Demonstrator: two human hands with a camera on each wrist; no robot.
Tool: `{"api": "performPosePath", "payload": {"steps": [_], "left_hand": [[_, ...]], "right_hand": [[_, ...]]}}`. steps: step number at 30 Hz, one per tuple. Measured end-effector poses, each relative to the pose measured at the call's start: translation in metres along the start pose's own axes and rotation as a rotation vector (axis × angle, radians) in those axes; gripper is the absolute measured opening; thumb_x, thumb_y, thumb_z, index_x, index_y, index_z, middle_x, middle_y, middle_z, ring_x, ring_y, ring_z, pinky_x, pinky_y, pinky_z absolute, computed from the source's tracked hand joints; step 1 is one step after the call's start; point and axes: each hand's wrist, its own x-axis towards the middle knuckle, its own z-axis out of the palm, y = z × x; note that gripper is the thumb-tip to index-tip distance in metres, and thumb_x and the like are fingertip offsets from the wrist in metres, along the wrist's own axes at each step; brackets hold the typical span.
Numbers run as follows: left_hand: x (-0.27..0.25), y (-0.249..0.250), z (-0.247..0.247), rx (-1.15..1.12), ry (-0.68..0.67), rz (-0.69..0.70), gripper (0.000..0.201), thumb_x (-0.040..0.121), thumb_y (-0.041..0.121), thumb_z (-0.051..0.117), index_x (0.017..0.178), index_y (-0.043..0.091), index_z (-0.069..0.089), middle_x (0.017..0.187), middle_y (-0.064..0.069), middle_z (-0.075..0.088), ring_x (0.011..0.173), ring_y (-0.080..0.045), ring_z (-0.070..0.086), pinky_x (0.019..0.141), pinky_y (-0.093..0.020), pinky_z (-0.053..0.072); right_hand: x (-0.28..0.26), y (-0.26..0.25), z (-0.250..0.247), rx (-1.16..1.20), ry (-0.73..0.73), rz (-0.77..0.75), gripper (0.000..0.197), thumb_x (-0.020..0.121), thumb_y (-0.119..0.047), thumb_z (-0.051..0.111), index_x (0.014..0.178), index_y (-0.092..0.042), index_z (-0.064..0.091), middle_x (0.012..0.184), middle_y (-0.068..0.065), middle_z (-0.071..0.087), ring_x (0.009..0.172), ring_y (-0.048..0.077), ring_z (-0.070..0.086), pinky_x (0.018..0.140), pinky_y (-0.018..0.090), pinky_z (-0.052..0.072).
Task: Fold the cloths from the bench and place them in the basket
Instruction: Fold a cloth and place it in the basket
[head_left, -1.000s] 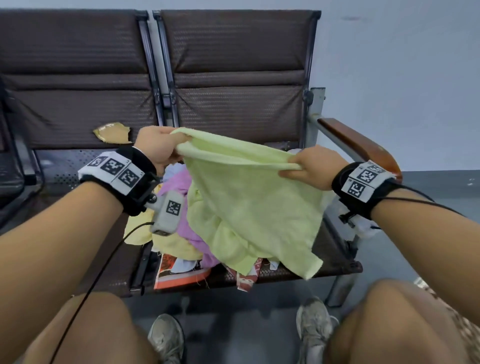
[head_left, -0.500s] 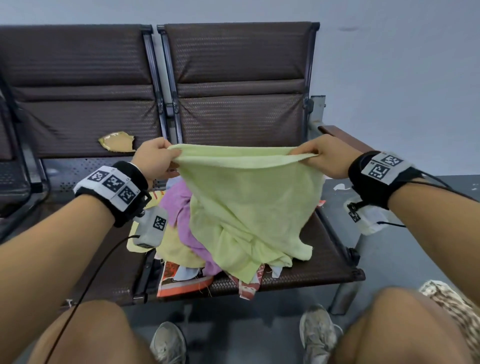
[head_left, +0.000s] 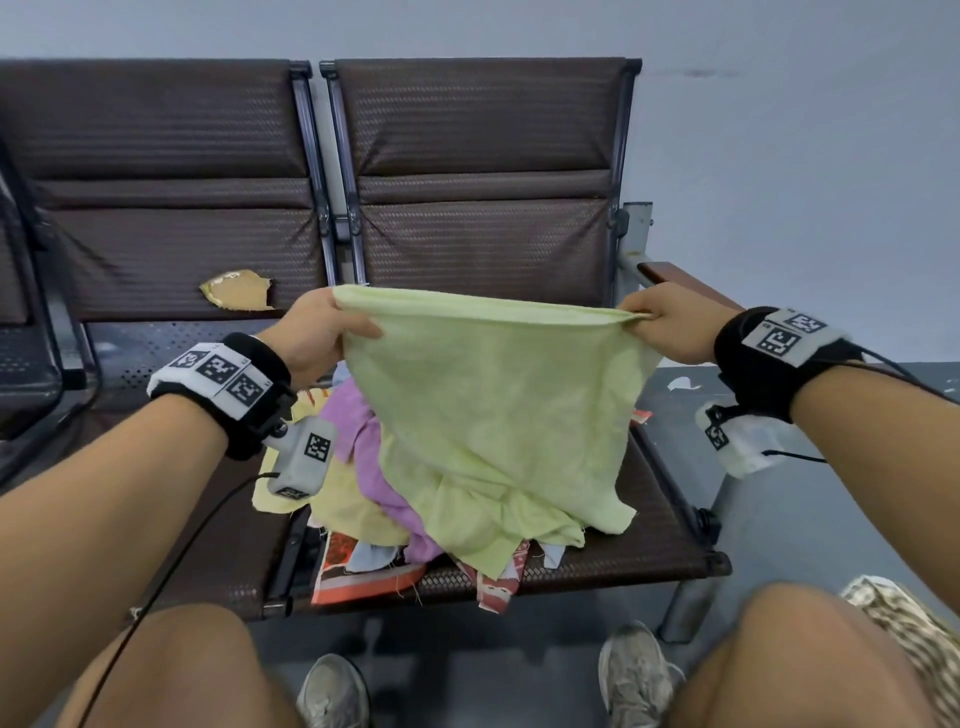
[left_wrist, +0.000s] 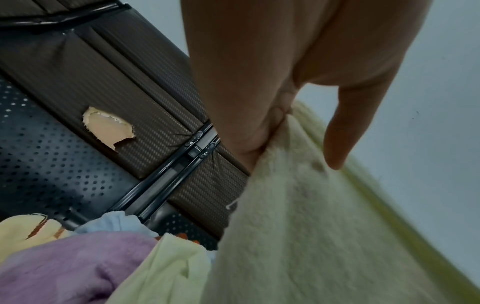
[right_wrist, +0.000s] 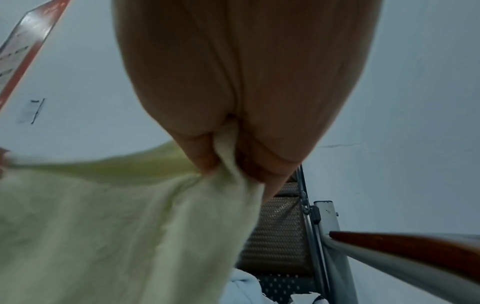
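A light green cloth (head_left: 493, 395) hangs stretched between my two hands above the bench seat (head_left: 639, 551). My left hand (head_left: 332, 332) pinches its top left corner, and my right hand (head_left: 660, 327) pinches the top right corner. The left wrist view shows the green cloth (left_wrist: 311, 236) caught between my left hand's (left_wrist: 280, 123) thumb and fingers. In the right wrist view my right hand (right_wrist: 226, 152) squeezes a bunched corner of the cloth (right_wrist: 116, 226). Its lower edge rests on a pile of cloths (head_left: 374, 467), purple, pale yellow and patterned red. No basket is in view.
The brown bench (head_left: 467, 156) has two padded backs, with a torn patch (head_left: 236, 288) on the left one. A wooden armrest (head_left: 680, 280) stands at the right end. My knees and shoes are below the seat's front edge, on a grey floor.
My right hand has moved right and up, pulling the cloth's top edge taut and level. The cloth now hangs spread wide; before, it sagged and drooped over the seat's front.
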Motion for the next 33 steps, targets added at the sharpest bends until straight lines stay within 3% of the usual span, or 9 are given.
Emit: {"api": "performPosePath", "payload": {"steps": [5,9,13,17,20,23,28,31,33], "left_hand": [[0.004,0.008,-0.003,-0.014,0.068,0.031,0.036,0.092,0.013,0.067,0.124,-0.002,0.063,0.123,-0.024,0.066,0.099,-0.030,0.069,0.083,-0.038,0.060],[0.004,0.028,-0.007,-0.043,0.160,0.082,0.032,0.094,0.021,0.066,0.120,0.001,0.066,0.119,-0.021,0.068,0.082,-0.019,0.071,0.072,-0.030,0.060],[0.003,0.060,-0.005,-0.086,0.215,0.112,0.028,0.096,0.024,0.064,0.119,0.007,0.063,0.122,-0.018,0.068,0.095,-0.025,0.069,0.082,-0.037,0.058],[-0.001,0.085,0.004,-0.250,0.255,0.001,0.040,0.092,0.028,0.068,0.125,0.006,0.064,0.118,-0.010,0.071,0.103,-0.028,0.070,0.091,-0.045,0.056],[-0.008,0.093,0.021,-0.316,0.192,-0.078,0.029,0.091,0.025,0.057,0.114,0.009,0.065,0.095,-0.007,0.070,0.082,-0.024,0.066,0.085,-0.041,0.057],[-0.017,0.093,0.054,-0.408,0.100,-0.059,0.017,0.096,0.016,0.049,0.084,0.010,0.060,0.058,0.002,0.055,0.045,-0.012,0.050,0.046,-0.017,0.045],[-0.037,0.080,0.110,-0.213,-0.036,0.058,0.023,0.099,0.011,0.057,0.116,-0.001,0.064,0.103,-0.016,0.067,0.076,-0.021,0.064,0.070,-0.030,0.056],[-0.045,0.072,0.126,-0.084,-0.072,0.153,0.031,0.097,0.018,0.063,0.108,-0.010,0.067,0.096,-0.020,0.064,0.075,-0.020,0.061,0.072,-0.031,0.053],[-0.049,0.070,0.125,0.008,-0.153,0.154,0.024,0.096,0.022,0.063,0.100,0.000,0.071,0.087,-0.011,0.065,0.067,-0.012,0.059,0.066,-0.024,0.051]], "right_hand": [[0.001,-0.011,-0.010,0.130,0.105,0.093,0.027,0.071,-0.007,0.035,0.058,-0.018,0.056,0.056,-0.004,0.051,0.060,0.021,0.048,0.057,0.028,0.040],[-0.005,-0.029,-0.030,0.506,0.237,0.148,0.021,0.065,-0.022,0.044,0.045,-0.022,0.037,0.047,-0.014,0.034,0.054,0.015,0.028,0.054,0.030,0.023],[-0.009,-0.043,-0.048,0.793,0.264,0.216,0.036,0.080,-0.047,0.069,0.080,-0.011,0.073,0.078,0.003,0.073,0.067,0.022,0.069,0.064,0.034,0.054],[-0.005,-0.056,-0.055,0.966,0.292,0.262,0.034,0.092,-0.036,0.065,0.104,-0.005,0.070,0.096,0.008,0.074,0.080,0.021,0.070,0.071,0.031,0.056],[-0.002,-0.068,-0.049,1.118,0.231,0.272,0.025,0.098,-0.021,0.060,0.112,-0.002,0.067,0.096,0.008,0.073,0.076,0.018,0.069,0.064,0.026,0.058],[-0.002,-0.084,-0.036,1.165,0.169,0.274,0.025,0.099,-0.013,0.056,0.118,0.001,0.064,0.106,0.013,0.070,0.076,0.018,0.069,0.054,0.024,0.056],[-0.001,-0.114,-0.022,1.121,0.122,0.237,0.020,0.099,-0.016,0.055,0.116,-0.005,0.057,0.106,0.013,0.063,0.080,0.021,0.065,0.058,0.028,0.056],[-0.007,-0.123,-0.019,1.186,0.024,0.203,0.034,0.095,-0.034,0.062,0.115,-0.006,0.061,0.093,0.010,0.070,0.074,0.021,0.070,0.055,0.027,0.054],[-0.012,-0.123,-0.017,1.079,-0.023,0.189,0.016,0.094,-0.024,0.062,0.095,-0.008,0.064,0.078,0.008,0.066,0.066,0.018,0.066,0.053,0.025,0.052]]}}
